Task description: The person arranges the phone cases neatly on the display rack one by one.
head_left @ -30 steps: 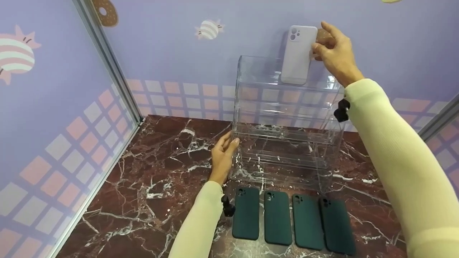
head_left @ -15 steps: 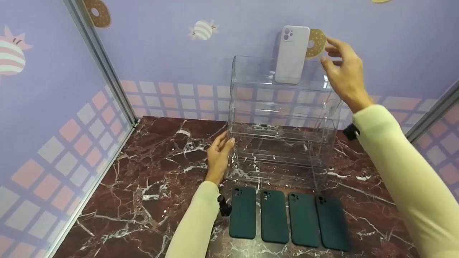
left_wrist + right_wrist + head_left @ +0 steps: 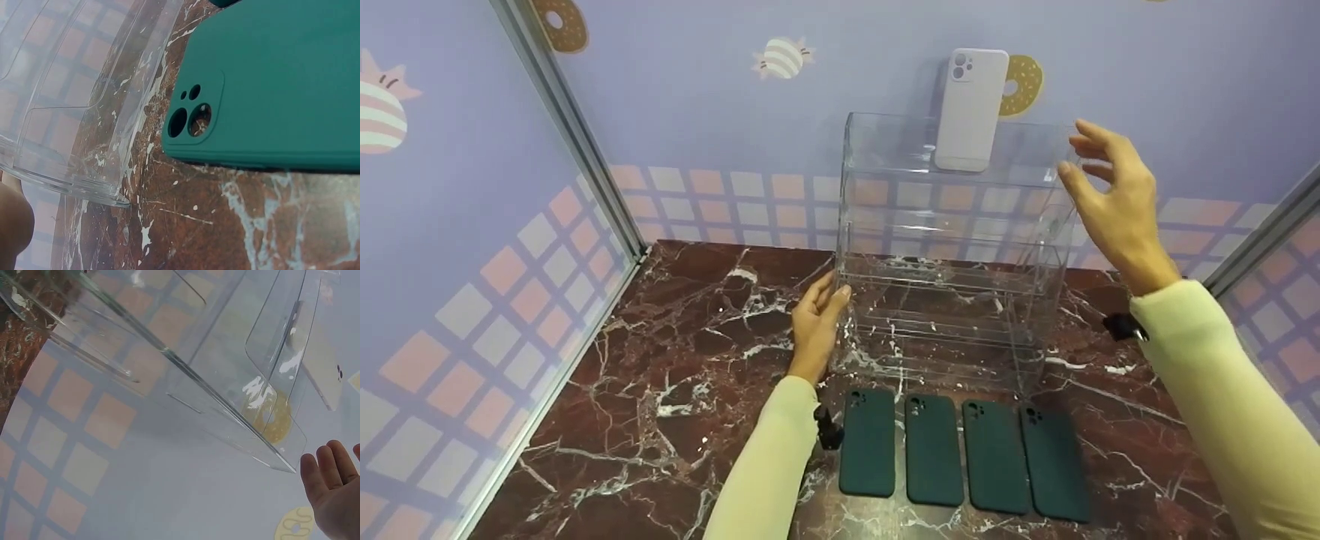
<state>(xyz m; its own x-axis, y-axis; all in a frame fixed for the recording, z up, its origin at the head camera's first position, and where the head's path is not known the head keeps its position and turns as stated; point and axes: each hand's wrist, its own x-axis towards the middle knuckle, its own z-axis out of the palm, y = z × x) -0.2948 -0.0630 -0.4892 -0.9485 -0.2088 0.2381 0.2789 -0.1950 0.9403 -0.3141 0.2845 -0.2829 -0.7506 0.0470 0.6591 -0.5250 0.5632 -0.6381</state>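
A clear acrylic tiered stand rises from the marble-patterned table. On its top tier a white phone case leans upright. My left hand rests its fingers and thumb against the stand's left side; in the left wrist view only part of that hand shows. Beside the stand's upper right corner is my right hand, fingers loosely bent with nothing in them. In the right wrist view its fingertips are right at the clear panel's corner. Several dark green phone cases lie in a row before the stand.
A patterned purple wall stands close behind the stand, and another wall borders the table on the left. The green cases lie near the stand's front base. Marble-patterned table spreads to the left.
My right hand has come away from the white phone case, moving right and down to the stand's upper right corner. The case stays on the top tier. My left hand keeps its place.
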